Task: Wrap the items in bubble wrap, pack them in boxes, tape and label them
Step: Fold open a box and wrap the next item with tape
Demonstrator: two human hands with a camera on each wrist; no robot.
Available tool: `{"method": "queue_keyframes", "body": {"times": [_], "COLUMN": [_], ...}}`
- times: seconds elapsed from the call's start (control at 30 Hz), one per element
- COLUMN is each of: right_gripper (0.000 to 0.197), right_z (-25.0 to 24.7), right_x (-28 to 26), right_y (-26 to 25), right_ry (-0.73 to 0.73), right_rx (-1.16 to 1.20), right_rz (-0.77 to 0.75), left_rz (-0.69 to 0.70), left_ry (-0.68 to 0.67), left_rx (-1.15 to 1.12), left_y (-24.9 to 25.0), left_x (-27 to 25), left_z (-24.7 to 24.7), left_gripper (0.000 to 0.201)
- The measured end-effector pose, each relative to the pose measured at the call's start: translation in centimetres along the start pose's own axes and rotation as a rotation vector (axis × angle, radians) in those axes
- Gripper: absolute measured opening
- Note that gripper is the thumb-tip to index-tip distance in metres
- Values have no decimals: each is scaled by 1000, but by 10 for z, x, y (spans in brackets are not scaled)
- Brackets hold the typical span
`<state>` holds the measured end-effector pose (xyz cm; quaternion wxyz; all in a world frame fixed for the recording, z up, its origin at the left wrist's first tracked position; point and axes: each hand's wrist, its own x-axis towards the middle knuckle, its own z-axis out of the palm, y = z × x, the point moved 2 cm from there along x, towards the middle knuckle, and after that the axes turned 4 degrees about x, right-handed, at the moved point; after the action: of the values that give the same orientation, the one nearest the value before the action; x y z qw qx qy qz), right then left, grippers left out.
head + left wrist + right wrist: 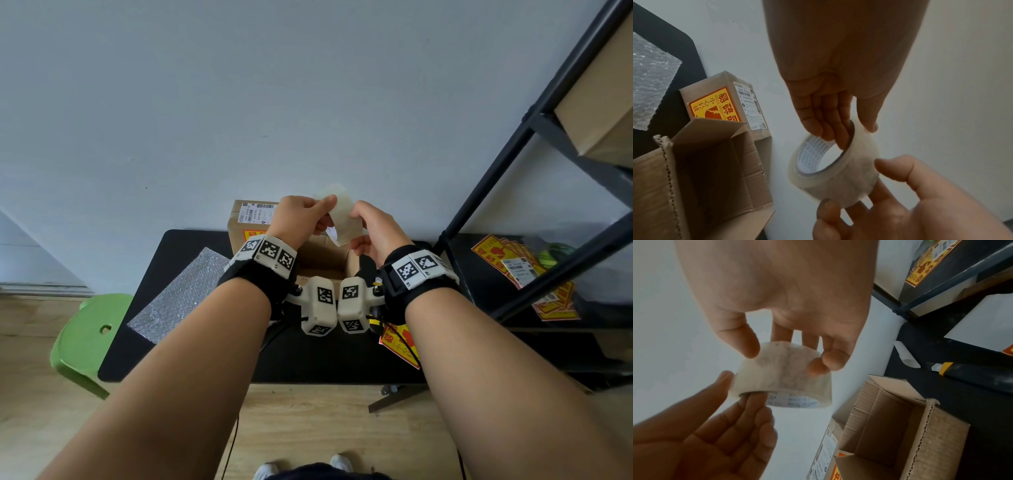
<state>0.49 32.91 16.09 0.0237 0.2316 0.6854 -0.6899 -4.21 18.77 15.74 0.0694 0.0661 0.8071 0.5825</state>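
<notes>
A roll of clear packing tape (344, 214) is held up in front of the wall, above the boxes. My left hand (305, 216) grips it with the fingers through the core and the thumb on the outside; the left wrist view shows the left hand (851, 132) and the roll (838, 178). My right hand (359, 229) pinches the roll's outer face between thumb and fingertips, as the right wrist view shows of the right hand (783, 361) and the roll (785, 379). Below stands an open cardboard box (325, 260) with its flaps up. Its inside looks dark.
A sealed box (246, 219) with a shipping label and a fragile sticker stands against the wall. Bubble wrap (181, 294) lies on the left of the black table (325, 359). A utility knife (962, 371) lies right of the open box. Fragile stickers (507, 260), a black rack (513, 171) and a green stool (85, 335) surround it.
</notes>
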Motion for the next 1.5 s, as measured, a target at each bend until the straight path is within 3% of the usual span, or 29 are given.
{"method": "queue_keyframes", "body": {"times": [0.37, 0.47, 0.6, 0.8, 0.97, 1.33, 1.5], "right_gripper": [39, 25, 27, 14, 38, 15, 21], "right_z": [0, 2, -1, 0, 7, 2, 1], "right_x": [-5, -6, -5, -4, -9, -5, -5], "right_y": [-4, -6, -6, -5, -8, -1, -1], "right_ry": [2, -10, 7, -9, -51, -53, -77], "right_rx": [13, 1, -18, -25, -83, 42, 118], "right_rz": [5, 2, 11, -21, -15, 10, 36], "left_rz": [15, 28, 17, 12, 23, 40, 75], "left_ry": [0, -1, -4, 2, 3, 11, 15], "left_rx": [-45, -22, -42, -50, -21, 46, 114], "left_y": [7, 8, 8, 9, 11, 11, 12], "left_x": [0, 0, 0, 0, 0, 3, 4], "left_z": [0, 0, 0, 0, -1, -2, -1], "left_gripper": [38, 39, 37, 38, 38, 40, 42]}}
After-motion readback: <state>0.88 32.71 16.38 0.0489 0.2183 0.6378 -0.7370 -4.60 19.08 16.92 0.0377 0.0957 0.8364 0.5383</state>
